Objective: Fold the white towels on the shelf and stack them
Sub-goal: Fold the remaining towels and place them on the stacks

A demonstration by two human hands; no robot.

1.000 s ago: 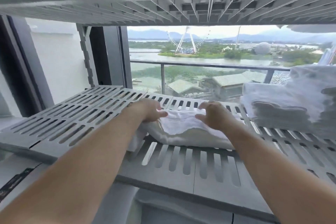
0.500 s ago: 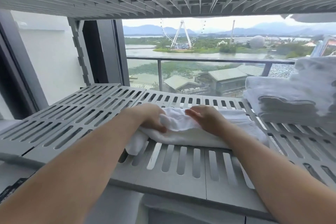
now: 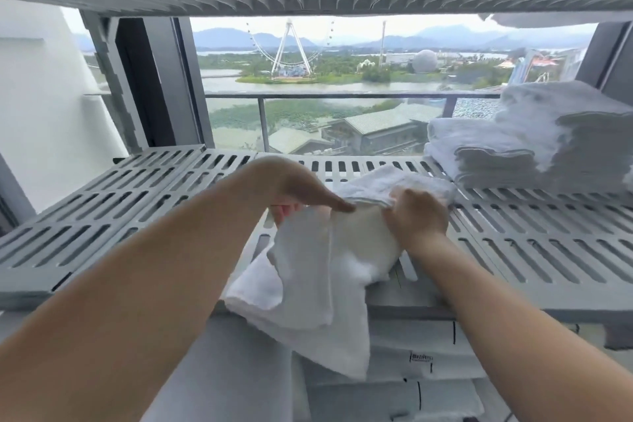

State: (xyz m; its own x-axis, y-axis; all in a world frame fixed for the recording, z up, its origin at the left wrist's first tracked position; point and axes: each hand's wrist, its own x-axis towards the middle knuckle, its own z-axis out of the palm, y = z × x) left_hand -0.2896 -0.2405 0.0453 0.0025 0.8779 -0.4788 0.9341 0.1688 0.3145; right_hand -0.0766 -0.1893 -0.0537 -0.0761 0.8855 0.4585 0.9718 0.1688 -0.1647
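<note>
We hold the white towel [image 3: 318, 271] at the slotted shelf [image 3: 534, 243] front edge, long axis running near-left to far-right, near end hanging over. Left hand [image 3: 294, 193] pinches it; right hand [image 3: 416, 221] grips its fold. Folded towel stack [image 3: 534, 140] occupies far right; left shelf area is open.

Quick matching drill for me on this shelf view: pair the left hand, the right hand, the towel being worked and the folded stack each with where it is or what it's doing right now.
Things:
1. left hand
2. right hand
3. towel being worked
4. folded stack

States:
A. resting at the right end of the slatted shelf
B. partly on the shelf, its lower part hanging over the front edge
C. grip on the towel's upper left part, palm down
D. grip on a fold on the towel's right side

Pairs: 1-C, 2-D, 3-B, 4-A
</note>
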